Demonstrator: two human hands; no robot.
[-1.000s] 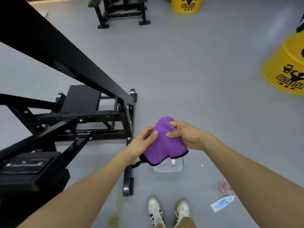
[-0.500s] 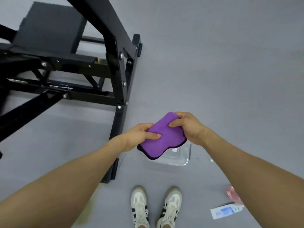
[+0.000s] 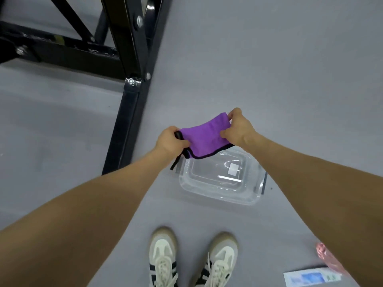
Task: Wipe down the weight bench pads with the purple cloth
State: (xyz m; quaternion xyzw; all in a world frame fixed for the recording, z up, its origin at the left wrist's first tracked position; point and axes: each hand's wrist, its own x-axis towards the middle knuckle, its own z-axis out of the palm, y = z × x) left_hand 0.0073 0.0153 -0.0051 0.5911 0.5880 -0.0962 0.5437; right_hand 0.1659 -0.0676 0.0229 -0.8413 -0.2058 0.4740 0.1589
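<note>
Closest to the camera, at the bottom edge, two pale shoes (image 3: 192, 264) with dark stripes stand on the grey floor (image 3: 290, 69). To their right lie a small white and blue tube (image 3: 310, 278) and, just beside it, something pink (image 3: 329, 257) partly hidden behind the right forearm; what it is cannot be told.

Both bare forearms stretch forward from the lower corners. Beyond the shoes, a clear plastic tub (image 3: 221, 181) sits on the floor, with a white label showing through its bottom.

Above the far edge of the tub, the purple cloth (image 3: 205, 137) is held in the air between both hands, folded or bunched, with a black hem along its lower edge and a black loop hanging from its left corner. The left hand (image 3: 169, 139) is closed on the cloth's left end, thumb pressed over the fabric. The right hand (image 3: 238, 129) pinches the right end, fingers curled over the top corner and thumb on the near face.

Farther off, to the upper left, the black metal frame (image 3: 128, 90) of the weight bench stands on the floor, its bolted bars crossing. The pads are out of sight.
</note>
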